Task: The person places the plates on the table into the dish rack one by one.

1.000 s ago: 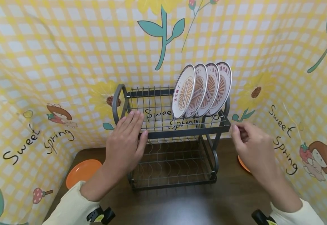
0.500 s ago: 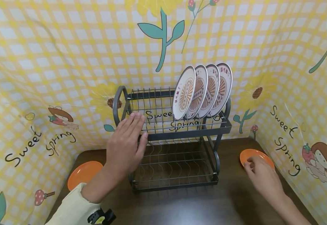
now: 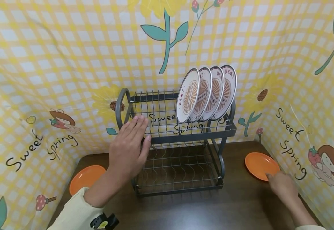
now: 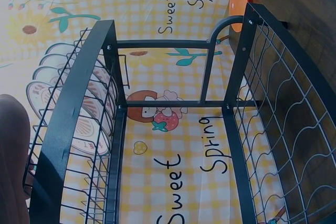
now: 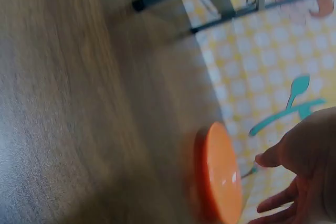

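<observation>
A dark grey two-tier dish rack (image 3: 189, 137) stands on the table. My left hand (image 3: 128, 150) rests with straight fingers on the left part of its upper front rail. Several white plates (image 3: 187, 95) with an orange-brown pattern lean upright in the right half of the upper tier. To the right of the rack, an orange plate (image 3: 260, 163) lies on the table. My right hand (image 3: 284, 188) is at its near right edge in the head view. In the right wrist view, thumb and fingers stand apart beside the orange plate (image 5: 220, 171), holding nothing.
Another orange plate (image 3: 87, 179) lies left of the rack, partly behind the left forearm. The rack's lower tier (image 3: 178, 175) has wavy wires. A yellow checked cloth (image 3: 98, 48) with printed drawings hangs behind and on both sides of the brown table (image 3: 189, 210).
My right hand has left the rack's right front corner, moved down over the right orange plate, then to that plate's near right edge. The left hand stays on the rail.
</observation>
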The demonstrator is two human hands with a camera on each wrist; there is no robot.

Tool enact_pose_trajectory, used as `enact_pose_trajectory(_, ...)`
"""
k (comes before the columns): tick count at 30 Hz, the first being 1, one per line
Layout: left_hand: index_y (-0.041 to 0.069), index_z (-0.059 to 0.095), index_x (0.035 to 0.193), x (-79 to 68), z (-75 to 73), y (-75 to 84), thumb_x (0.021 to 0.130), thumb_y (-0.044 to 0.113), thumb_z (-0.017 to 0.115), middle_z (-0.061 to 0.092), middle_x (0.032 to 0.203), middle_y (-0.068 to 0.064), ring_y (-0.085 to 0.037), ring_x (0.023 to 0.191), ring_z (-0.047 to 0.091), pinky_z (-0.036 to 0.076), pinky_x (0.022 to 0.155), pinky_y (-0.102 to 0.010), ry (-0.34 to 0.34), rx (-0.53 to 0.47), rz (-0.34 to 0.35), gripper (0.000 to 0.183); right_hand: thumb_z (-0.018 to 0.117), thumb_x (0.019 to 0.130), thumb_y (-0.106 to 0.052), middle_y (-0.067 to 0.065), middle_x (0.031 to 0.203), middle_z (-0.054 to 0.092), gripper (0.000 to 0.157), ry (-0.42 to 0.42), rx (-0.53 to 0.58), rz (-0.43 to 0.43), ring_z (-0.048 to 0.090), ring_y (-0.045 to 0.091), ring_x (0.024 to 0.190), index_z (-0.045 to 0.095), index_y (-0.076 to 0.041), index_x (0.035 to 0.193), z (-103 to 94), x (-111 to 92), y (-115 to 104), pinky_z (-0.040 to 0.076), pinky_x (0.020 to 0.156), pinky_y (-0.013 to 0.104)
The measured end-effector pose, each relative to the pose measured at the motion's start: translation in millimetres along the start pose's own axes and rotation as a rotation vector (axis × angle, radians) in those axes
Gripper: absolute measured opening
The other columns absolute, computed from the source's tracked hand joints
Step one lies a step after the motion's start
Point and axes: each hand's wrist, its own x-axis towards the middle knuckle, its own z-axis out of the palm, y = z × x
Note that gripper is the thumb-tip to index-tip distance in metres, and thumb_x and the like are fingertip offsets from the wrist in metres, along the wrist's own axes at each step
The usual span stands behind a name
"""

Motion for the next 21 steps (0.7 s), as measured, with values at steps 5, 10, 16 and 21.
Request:
enact_pose_trajectory(5, 0.007, 0.05, 0.14, 0.0, -0.5, 0.4, 0.098, 0.03, 0.047, 0.053, 0.141, -0.009, -0.026, 0.132, 0.049, 0.039, 0.112, -0.044, 0.002, 0.003, 0.002, 0.048, 0.042, 0.098, -0.049, 0.039, 0.096, 0.052, 0.069, 0.007, 0.055, 0.053, 0.056, 0.045, 0.082, 0.061, 0.017, 0.092, 9.1, 14.0, 14.9, 0.049, 0.057, 0.047)
enact_pose_trajectory(10, 0.007, 0.05, 0.14, -0.3, 0.6, 0.5, 0.098, 0.029, 0.048, 0.053, 0.14, -0.009, -0.026, 0.132, 0.05, 0.039, 0.112, -0.044, 0.011, -0.001, 0.002, 0.048, 0.045, 0.098, -0.041, 0.03, 0.084, 0.049, 0.057, 0.065, 0.109, 0.024, 0.051, 0.031, 0.068, 0.06, 0.005, 0.069, 16.2, 23.8, 26.7, 0.044, 0.052, 0.036)
enact_pose_trajectory(16, 0.007, 0.05, 0.14, 0.2, -0.5, 0.3, 0.098, 0.028, 0.048, 0.053, 0.14, -0.009, -0.025, 0.132, 0.049, 0.038, 0.113, -0.043, 0.008, 0.004, 0.001, 0.047, 0.049, 0.095, -0.032, 0.012, 0.065, 0.048, 0.049, 0.16, 0.252, 0.073, 0.047, 0.024, 0.059, 0.06, 0.006, 0.066, 25.7, 36.6, 29.9, 0.038, 0.049, 0.03)
enact_pose_trajectory(21, 0.009, 0.05, 0.14, 0.2, -0.4, 0.9, 0.098, 0.03, 0.047, 0.053, 0.141, -0.008, -0.024, 0.132, 0.049, 0.038, 0.113, -0.042, 0.009, 0.01, 0.003, 0.047, 0.052, 0.092, -0.028, 0.004, 0.051, 0.054, 0.045, 0.161, 0.36, 0.161, 0.052, 0.017, 0.049, 0.062, 0.005, 0.063, 28.3, 45.2, 32.1, 0.039, 0.045, 0.027)
